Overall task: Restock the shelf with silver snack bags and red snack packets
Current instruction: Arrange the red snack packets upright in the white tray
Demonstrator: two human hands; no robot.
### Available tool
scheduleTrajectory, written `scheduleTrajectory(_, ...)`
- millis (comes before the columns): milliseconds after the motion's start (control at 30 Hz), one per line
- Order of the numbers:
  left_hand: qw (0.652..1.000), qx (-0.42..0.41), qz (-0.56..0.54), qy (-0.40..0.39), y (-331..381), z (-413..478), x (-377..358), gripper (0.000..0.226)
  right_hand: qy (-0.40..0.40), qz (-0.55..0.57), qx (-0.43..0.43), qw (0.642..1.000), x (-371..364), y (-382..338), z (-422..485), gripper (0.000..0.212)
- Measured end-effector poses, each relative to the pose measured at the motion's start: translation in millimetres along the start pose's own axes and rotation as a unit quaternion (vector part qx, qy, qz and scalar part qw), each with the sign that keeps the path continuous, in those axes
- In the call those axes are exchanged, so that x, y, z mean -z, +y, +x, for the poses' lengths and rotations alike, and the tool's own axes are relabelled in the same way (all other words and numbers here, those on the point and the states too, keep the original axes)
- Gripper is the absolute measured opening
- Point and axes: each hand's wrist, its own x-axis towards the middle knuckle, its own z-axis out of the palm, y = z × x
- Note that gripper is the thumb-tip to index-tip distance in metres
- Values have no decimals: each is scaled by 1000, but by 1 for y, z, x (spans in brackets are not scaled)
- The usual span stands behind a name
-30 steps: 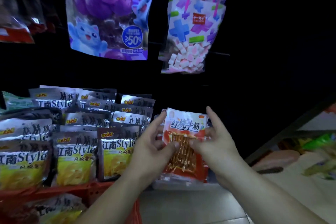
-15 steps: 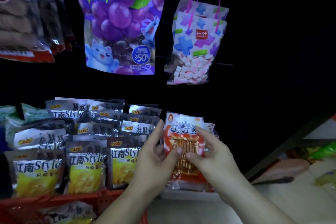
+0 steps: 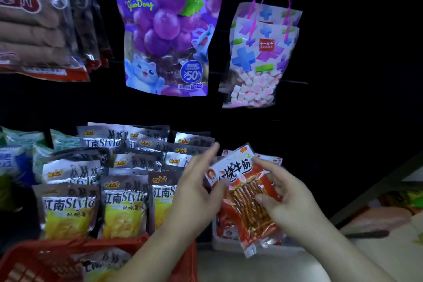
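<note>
Several rows of silver snack bags stand to the left of your left hand. That hand pinches the left edge of one red snack packet, thumb in front and fingers nearly straight. Your right hand pinches the packet's right side. The packet is tilted between your hands, above the white tray. Square it upright, keep both pinches light to avoid creasing the film, then lower it into the tray below your hands.

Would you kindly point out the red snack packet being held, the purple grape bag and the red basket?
red snack packet (image 3: 243, 191), head view, on its clear window over the sticks
purple grape bag (image 3: 167, 30), head view, on the printed grapes
red basket (image 3: 103, 243), head view, on its far rim
</note>
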Motion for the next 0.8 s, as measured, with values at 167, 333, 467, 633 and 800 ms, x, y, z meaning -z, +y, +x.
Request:
scheduleTrajectory(167, 986, -88, 131, -45, -9, 1, 1, 56, -16, -7, 8, 1000, -1, -2, -1, 74)
scheduleTrajectory(333, 999, 27, 37, 23, 0, -10, -4, 70, 48, 2, 15, 999, 0, -2, 0, 71)
scheduleTrajectory(467, 956, 192, -215, -58, 24, -27, -28, 85, 90, 13, 33, 995, 1, -6, 4, 73)
scheduleTrajectory(633, 946, 197, -249, -67, 34, -34, -34, 88, 67, 24, 8, 997, 7, -4, 4, 74)
scheduleTrajectory(800, 954, 165, -250, -23, 32, -20, -20, 80, -36, -14, -28, 999, 7, -6, -3, 82)
